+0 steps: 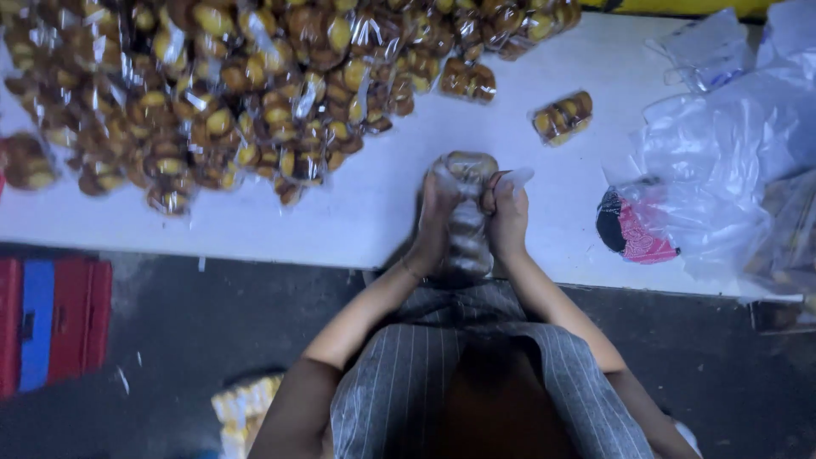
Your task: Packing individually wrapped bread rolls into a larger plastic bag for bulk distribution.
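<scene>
Hands pinch together on my clear pastry bag (466, 223), left hand (435, 212) and right hand (508, 214) flanking it equally, its long axis running straight away from me.

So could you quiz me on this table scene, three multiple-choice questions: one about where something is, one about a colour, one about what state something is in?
1. Where does the big heap of clear-wrapped golden-brown pastry packs lie on the white table?
A. near right corner
B. far left part
C. on the floor

2. What colour is the crate-like box on the floor at left?
A. red and blue
B. green
C. white

3. What are the left hand and right hand doing?
A. resting flat, empty
B. both gripping one long clear bag of stacked pastries
C. each holding a separate pack

Answers: 1 B, the heap fills the table's far left; 2 A, red sides with a blue band; 3 B, both hands close around the same bag.
</scene>
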